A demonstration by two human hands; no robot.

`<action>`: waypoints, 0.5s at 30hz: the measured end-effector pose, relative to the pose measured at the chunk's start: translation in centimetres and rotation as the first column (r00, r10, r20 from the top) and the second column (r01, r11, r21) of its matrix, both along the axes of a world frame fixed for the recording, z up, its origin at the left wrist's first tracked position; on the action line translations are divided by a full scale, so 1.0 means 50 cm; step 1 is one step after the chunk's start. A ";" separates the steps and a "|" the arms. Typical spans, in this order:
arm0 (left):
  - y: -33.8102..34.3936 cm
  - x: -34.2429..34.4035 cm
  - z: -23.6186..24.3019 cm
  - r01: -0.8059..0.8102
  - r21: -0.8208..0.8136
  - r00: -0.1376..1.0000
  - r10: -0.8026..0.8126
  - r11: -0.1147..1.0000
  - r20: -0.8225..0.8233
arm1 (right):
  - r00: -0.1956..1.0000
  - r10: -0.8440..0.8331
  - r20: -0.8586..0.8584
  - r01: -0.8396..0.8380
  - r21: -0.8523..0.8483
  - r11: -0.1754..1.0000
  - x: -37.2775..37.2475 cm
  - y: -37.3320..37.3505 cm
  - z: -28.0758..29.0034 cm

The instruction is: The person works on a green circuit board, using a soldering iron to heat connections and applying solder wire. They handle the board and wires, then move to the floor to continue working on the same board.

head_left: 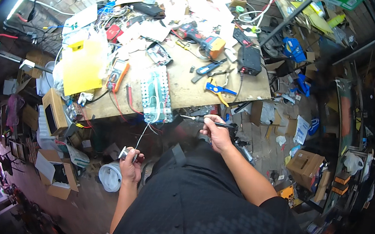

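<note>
My left hand, below the workbench edge, is closed on a small spool of silvery solder wire; a thin strand runs up from it to loose wires at a green board's near end. My right hand grips a soldering iron, its slim tip pointing left toward that board, a little apart from it. The long green board, edged with pale terminals and crossed by white wires, lies on the bench at the front edge. An orange multimeter and red leads lie left of it.
A cordless drill, blue-yellow stripper, black powered box, yellow sheet and tangled cables crowd the bench. Cardboard boxes, a white bucket and scattered clutter cover the floor around me. Metal shelving stands at the back right.
</note>
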State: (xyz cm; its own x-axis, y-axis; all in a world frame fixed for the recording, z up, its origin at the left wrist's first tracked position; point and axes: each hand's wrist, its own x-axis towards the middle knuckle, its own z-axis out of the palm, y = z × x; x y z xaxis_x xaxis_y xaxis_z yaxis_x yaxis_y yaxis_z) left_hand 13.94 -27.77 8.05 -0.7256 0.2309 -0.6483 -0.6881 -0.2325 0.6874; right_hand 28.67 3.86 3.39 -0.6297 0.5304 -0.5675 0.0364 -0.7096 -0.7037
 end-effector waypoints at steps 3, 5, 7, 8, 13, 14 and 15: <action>0.033 0.033 0.000 -0.014 -0.012 1.000 0.014 1.000 0.024 | 1.000 0.010 0.010 -0.010 0.030 1.000 0.029 0.019 0.013; 0.052 0.053 0.003 -0.029 0.002 0.999 0.029 1.000 0.046 | 0.999 0.039 0.022 -0.040 0.044 0.998 0.056 0.034 0.006; 0.071 0.071 0.004 -0.013 0.018 0.999 0.013 1.000 0.045 | 0.997 0.074 0.031 -0.075 0.043 0.996 0.079 0.046 0.015; 0.087 0.080 0.007 -0.006 0.029 0.999 0.005 1.000 0.044 | 0.994 0.100 0.034 -0.102 0.056 0.993 0.089 0.053 0.012; 0.170 0.114 0.013 0.047 0.189 0.997 -0.059 0.981 0.058 | 0.983 0.181 0.002 -0.180 0.148 0.973 0.120 0.084 0.007; 0.193 0.118 0.022 0.065 0.217 0.995 -0.079 0.974 0.055 | 0.982 0.187 -0.012 -0.183 0.152 0.971 0.123 0.093 0.018; 0.207 0.122 0.028 0.084 0.244 0.994 -0.099 0.966 0.051 | 0.981 0.192 -0.026 -0.186 0.156 0.970 0.127 0.100 0.024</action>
State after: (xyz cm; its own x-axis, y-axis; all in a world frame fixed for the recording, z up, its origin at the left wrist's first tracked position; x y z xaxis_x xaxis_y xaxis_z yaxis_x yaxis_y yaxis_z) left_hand 20.05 -17.42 9.43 -0.6541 0.4490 -0.6087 -0.7538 -0.3201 0.5739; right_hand 35.03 8.86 4.60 -0.7479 0.4777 -0.4609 0.1285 -0.5770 -0.8066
